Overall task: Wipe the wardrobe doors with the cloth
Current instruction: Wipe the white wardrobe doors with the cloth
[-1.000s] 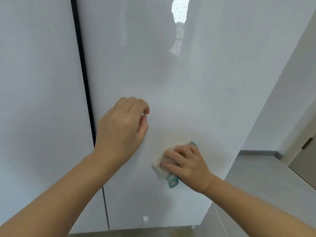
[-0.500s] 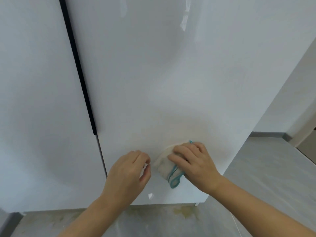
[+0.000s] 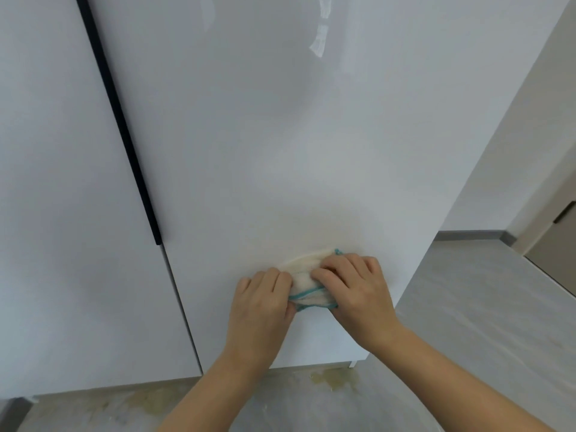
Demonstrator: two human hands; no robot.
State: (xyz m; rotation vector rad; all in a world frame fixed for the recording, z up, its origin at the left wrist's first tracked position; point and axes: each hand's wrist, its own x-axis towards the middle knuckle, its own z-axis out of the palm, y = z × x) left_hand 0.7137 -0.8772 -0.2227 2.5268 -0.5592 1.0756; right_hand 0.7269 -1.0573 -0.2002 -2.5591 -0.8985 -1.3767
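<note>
A glossy white wardrobe door [image 3: 280, 135] fills the middle of the view, with a second white door [image 3: 62, 213] to its left and a black vertical handle strip [image 3: 124, 135] between them. A folded cream cloth with a teal edge [image 3: 307, 275] lies against the lower part of the middle door. My right hand [image 3: 355, 291] grips the cloth's right side with curled fingers. My left hand [image 3: 261, 304] holds the cloth's left end, its fingers curled around it. Most of the cloth is hidden under both hands.
Grey floor [image 3: 483, 307] runs along the right, with yellowish stains [image 3: 330, 377] on it below the doors. A beige wall and door frame [image 3: 554, 213] stand at the far right. A small wardrobe foot [image 3: 352, 364] shows under the door's bottom right corner.
My left hand dropped from mid-door down to the cloth and took hold of its left end. My right hand stayed on the cloth, low on the door.
</note>
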